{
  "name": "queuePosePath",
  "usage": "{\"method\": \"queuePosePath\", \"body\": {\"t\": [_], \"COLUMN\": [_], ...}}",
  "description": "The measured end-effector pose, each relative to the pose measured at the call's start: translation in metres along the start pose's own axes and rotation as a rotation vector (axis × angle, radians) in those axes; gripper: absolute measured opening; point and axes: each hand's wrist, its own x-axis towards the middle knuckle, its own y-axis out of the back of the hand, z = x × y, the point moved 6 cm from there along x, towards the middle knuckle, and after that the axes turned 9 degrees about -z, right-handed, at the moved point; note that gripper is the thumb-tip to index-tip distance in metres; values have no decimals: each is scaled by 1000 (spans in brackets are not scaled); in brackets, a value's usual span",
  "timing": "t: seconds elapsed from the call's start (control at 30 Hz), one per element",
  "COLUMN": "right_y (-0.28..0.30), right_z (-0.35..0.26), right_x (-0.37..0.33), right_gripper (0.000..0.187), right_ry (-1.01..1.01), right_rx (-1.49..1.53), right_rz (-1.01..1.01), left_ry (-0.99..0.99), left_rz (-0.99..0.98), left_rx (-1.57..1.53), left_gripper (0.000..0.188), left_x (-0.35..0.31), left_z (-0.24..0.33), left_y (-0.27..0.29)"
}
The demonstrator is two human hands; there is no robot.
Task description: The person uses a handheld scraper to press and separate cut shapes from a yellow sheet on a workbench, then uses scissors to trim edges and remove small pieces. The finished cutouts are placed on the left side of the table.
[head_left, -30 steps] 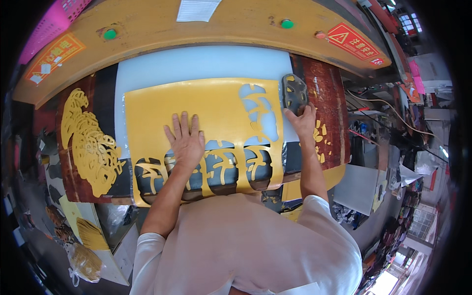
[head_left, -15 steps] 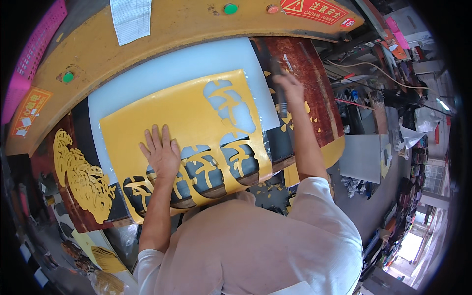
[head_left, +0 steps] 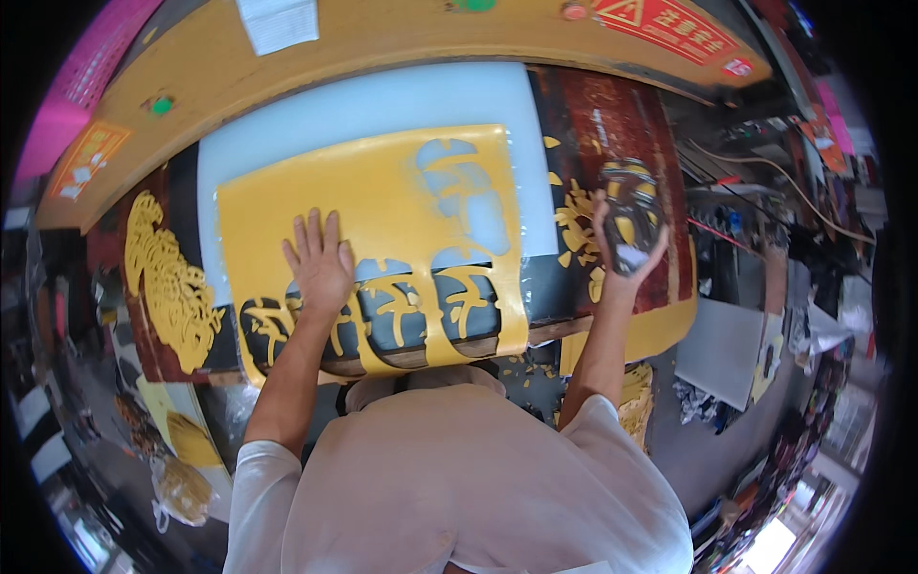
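My left hand (head_left: 323,273) lies flat on a yellow sheet (head_left: 277,206), fingers spread. The sheet has several shoe-upper-like cut-outs along its near edge and right side, and its near edge bends over the table's front. Under it shows a pale white cutting board (head_left: 382,100). Right of the sheet, my right hand (head_left: 626,279) grips a dark, oval cutting die (head_left: 626,196), blurred by motion. The die is held up off the table, with yellow and white showing through its openings. Small yellow scraps (head_left: 576,230) lie beside it.
A yellow machine beam (head_left: 344,72) with buttons and red warning labels spans the far side. Cut yellow pieces (head_left: 167,297) are heaped on the left of the reddish table (head_left: 612,110). A grey board (head_left: 717,349) stands at the right, and a pink basket (head_left: 91,72) at the far left.
My right hand has moved right and nearer to me, turning the die from edge-on to face-on. My left hand stays on the sheet. The whole view has shifted a little.
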Motion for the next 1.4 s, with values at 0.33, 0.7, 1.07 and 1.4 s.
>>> {"method": "queuePosePath", "body": {"t": [0.33, 0.7, 1.07, 1.4], "right_y": [2, -81, -37, -12], "right_z": [-36, 207, 370, 238], "right_x": [-27, -44, -31, -19], "right_gripper": [78, 64, 60, 43], "right_ry": [89, 183, 211, -14], "right_rx": [-374, -2272, -2701, -1796], "right_rz": [133, -357, -766, 100], "left_ry": [-1, -26, -25, -32], "left_rz": [-153, -278, -367, -332], "left_rx": [-25, -44, -75, -121], "left_gripper": [61, 97, 97, 93], "left_x": [5, 18, 18, 19], "left_z": [-3, -45, -49, -47], "left_y": [13, 31, 34, 30]}}
